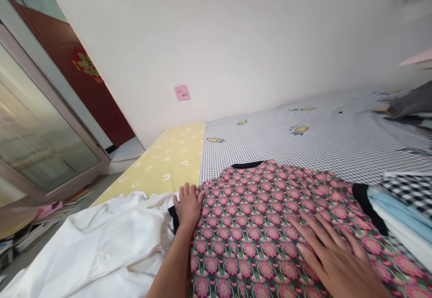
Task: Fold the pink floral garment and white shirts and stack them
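A short-sleeved shirt [249, 217] with a pink floral print and black trim lies spread out on the bed, its neckline pointing toward the wall. My left hand [188, 203] rests on its left sleeve, by the black cuff, with the fingers stretched out. Flat on the right part of the body lies my right hand [337, 253], fingers spread, holding nothing. Left of the shirt, close to my left forearm, is a rumpled white garment [114, 239]. The shirt's lower edge runs out of view.
The bed [236, 145] has a yellow and black-and-white checked sheet and meets a white wall. Folded clothes [405, 208] are stacked at the right. A dark grey item [411, 102] lies farther back. At the left, a glass-panelled door [43, 122] stands beyond items on the floor.
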The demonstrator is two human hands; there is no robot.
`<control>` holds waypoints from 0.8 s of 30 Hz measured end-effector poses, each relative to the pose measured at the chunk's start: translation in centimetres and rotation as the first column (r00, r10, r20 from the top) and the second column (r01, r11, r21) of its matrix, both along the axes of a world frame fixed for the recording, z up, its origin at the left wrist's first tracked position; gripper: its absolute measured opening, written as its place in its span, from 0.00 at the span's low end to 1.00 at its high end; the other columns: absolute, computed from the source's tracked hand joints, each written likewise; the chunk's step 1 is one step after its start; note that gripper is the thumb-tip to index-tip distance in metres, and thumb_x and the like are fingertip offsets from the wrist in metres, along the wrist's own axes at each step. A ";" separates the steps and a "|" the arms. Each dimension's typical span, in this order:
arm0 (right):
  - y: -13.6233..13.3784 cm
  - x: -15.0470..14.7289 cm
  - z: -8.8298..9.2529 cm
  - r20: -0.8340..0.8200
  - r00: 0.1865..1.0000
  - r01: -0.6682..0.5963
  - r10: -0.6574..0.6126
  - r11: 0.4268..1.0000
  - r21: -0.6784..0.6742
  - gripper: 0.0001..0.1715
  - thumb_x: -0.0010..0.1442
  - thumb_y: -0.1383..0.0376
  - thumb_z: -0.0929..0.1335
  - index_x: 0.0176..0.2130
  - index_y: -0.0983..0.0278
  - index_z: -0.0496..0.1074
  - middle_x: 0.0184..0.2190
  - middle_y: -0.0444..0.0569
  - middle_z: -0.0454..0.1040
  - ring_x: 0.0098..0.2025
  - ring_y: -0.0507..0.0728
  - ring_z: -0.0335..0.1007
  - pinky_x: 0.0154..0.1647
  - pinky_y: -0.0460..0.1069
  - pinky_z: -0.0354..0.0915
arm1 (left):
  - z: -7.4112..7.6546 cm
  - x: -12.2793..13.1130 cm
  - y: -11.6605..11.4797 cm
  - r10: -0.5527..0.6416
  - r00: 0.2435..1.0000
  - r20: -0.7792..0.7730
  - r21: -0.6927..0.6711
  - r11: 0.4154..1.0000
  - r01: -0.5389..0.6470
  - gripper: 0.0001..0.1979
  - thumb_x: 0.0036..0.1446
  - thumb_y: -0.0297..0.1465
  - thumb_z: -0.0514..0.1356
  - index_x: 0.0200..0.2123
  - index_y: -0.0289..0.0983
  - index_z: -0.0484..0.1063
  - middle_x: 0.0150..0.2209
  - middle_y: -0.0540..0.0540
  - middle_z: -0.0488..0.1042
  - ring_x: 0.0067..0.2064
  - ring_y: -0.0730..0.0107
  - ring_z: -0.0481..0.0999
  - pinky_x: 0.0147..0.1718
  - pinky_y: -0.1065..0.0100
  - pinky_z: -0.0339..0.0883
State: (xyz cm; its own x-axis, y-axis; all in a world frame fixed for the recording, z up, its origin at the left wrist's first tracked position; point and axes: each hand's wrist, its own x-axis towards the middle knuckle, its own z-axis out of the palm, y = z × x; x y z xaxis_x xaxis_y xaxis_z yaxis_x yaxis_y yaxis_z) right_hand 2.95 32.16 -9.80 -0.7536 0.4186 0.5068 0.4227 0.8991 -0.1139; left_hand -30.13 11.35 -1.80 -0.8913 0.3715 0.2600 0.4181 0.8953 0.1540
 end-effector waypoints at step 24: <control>-0.5 -0.4 1.1 0.029 0.997 0.064 -0.065 0.998 0.020 0.31 0.67 0.48 0.58 0.66 0.43 0.65 0.68 0.43 0.64 0.69 0.68 0.58 0.68 0.72 0.49 | 4.3 8.5 3.8 -0.484 0.852 -0.198 -0.075 0.874 0.480 0.27 0.67 0.31 0.48 0.68 0.51 0.60 0.74 0.49 0.54 0.75 0.56 0.47 0.72 0.47 0.42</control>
